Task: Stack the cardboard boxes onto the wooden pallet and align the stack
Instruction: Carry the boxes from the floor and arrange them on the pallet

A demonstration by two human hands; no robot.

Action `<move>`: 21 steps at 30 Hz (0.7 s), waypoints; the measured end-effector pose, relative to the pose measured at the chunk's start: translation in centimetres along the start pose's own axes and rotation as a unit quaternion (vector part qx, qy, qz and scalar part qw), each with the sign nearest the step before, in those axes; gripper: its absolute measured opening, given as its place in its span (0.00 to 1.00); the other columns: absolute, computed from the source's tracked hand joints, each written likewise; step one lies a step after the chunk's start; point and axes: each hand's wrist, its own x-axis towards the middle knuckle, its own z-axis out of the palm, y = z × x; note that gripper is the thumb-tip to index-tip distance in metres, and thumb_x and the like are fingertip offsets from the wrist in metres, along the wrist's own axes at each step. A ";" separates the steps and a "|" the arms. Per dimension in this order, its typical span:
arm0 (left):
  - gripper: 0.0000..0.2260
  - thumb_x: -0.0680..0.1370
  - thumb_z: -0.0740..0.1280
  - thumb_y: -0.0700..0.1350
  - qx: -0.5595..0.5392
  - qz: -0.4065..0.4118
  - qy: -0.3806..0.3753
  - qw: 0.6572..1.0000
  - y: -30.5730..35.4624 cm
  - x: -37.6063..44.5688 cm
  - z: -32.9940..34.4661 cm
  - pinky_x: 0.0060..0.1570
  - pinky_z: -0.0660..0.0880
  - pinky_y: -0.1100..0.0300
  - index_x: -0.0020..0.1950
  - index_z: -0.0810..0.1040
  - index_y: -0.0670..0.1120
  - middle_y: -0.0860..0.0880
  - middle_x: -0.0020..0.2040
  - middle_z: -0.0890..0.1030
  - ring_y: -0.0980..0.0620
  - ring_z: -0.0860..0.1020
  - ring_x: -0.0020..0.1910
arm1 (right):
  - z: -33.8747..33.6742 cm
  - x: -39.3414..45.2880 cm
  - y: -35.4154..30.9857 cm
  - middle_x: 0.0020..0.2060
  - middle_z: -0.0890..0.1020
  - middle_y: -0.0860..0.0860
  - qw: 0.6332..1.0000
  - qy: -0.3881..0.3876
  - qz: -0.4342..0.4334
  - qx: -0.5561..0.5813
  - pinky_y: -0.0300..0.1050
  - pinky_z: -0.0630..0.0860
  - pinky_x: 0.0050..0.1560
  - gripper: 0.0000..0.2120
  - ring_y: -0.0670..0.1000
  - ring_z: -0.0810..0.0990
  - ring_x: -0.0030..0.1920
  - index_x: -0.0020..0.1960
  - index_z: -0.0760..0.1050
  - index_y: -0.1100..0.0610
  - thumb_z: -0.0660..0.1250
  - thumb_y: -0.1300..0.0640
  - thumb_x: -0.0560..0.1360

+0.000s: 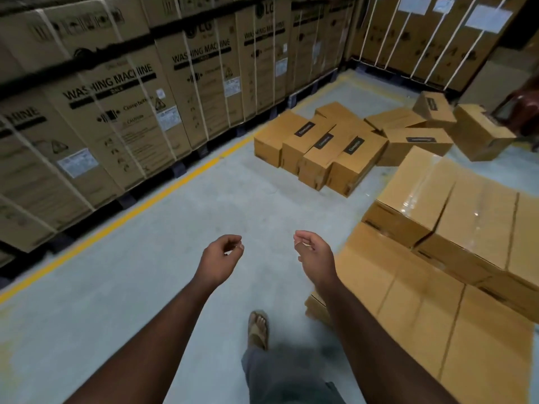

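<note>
Both arms reach forward over the grey floor. My left hand (221, 258) and my right hand (313, 253) hang with loosely curled fingers and hold nothing. On the right, taped cardboard boxes form a stack (455, 228) of two layers; the pallet beneath is hidden. Ahead on the floor lie several loose cardboard boxes (318, 147) with dark labels, packed side by side. More loose boxes (420, 139) lie tumbled behind them, some tilted. The hands are well short of the loose boxes and just left of the stack.
Tall washing machine cartons (122, 106) line the left wall behind a yellow floor line (163, 191). More strapped cartons (423, 39) close the far right corner. Another person's arm (525, 109) shows at the right edge. My sandalled foot (258, 328) steps forward.
</note>
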 end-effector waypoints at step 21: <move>0.10 0.80 0.72 0.46 0.001 -0.016 -0.036 0.999 6.1 59.4 -13.2 0.59 0.76 0.58 0.61 0.83 0.49 0.53 0.54 0.85 0.56 0.82 0.56 | 23.2 49.6 -18.2 0.60 0.83 0.47 0.997 -0.031 0.023 -0.072 0.50 0.82 0.59 0.13 0.49 0.82 0.59 0.65 0.80 0.51 0.70 0.54 0.81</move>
